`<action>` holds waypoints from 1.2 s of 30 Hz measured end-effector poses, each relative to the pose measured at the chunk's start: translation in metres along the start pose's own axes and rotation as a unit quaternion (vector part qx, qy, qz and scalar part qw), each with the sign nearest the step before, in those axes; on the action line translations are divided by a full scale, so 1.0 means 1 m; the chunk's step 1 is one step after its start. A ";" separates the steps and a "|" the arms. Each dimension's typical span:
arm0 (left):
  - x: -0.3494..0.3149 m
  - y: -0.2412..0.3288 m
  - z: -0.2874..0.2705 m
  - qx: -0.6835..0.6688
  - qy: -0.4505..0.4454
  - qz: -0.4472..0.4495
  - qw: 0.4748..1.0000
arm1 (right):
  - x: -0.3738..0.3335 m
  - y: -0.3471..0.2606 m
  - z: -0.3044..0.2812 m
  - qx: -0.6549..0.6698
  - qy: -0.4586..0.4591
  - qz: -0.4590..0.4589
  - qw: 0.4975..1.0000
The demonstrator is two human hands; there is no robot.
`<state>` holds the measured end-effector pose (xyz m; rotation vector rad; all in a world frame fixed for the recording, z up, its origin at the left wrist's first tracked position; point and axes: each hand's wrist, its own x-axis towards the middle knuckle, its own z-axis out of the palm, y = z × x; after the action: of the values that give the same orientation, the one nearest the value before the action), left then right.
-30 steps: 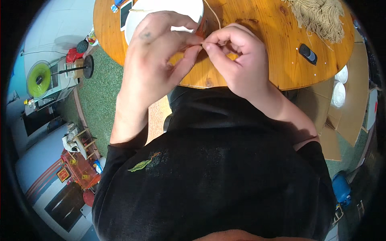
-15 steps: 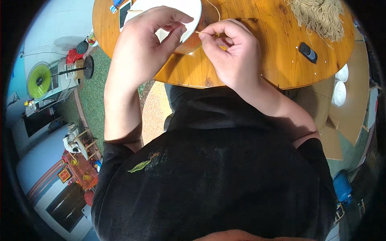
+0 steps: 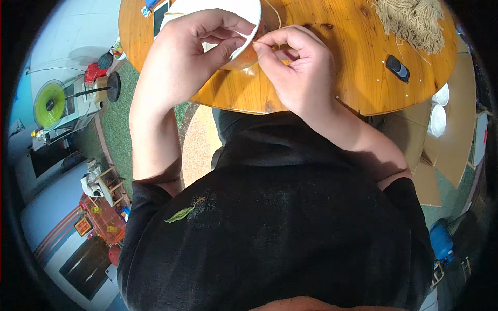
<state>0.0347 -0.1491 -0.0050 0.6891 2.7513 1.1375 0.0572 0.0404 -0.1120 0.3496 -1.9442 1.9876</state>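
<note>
My left hand (image 3: 189, 54) arches over a white round container (image 3: 248, 10) at the table's near edge. Its index finger and thumb are curved, with a gap between their tips, and nothing shows in them. Just right of the container's rim, my right hand (image 3: 303, 65) pinches the tip of a thin beige strand of yarn between thumb and index finger. More of the yarn (image 3: 278, 15) curves over the table behind that hand. The fingertips of both hands are close but apart. My left hand hides part of the container's opening.
Both hands work above a round wooden table (image 3: 358, 93). A heap of beige yarn (image 3: 412, 23) lies at its far right, with a small black device (image 3: 397, 68) nearer me. A phone (image 3: 161, 18) rests left of the container. A green-bladed fan (image 3: 50, 105) stands off to the left.
My left fingertips have shifted slightly right, closer to the right hand, and the left forearm has swung a little left. My right hand has edged slightly left, still pinching the yarn.
</note>
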 end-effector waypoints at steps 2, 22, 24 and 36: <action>0.002 -0.002 0.000 -0.013 -0.020 -0.003 1.000 | 0.000 -0.001 -0.001 -0.010 -0.005 0.002 1.000; 0.006 0.000 0.008 -0.048 0.002 -0.004 0.999 | 0.001 -0.002 -0.003 0.082 -0.012 0.008 0.997; 0.002 -0.001 0.007 -0.050 0.025 0.006 0.998 | 0.002 -0.005 -0.001 0.202 0.025 0.026 0.979; -0.007 0.007 0.011 -0.109 0.081 -0.003 0.991 | 0.014 -0.018 -0.017 0.387 0.032 0.096 0.917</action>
<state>0.0461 -0.1411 -0.0090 0.5865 2.6938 1.5261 0.0527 0.0589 -0.0905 0.2722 -1.0977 2.7988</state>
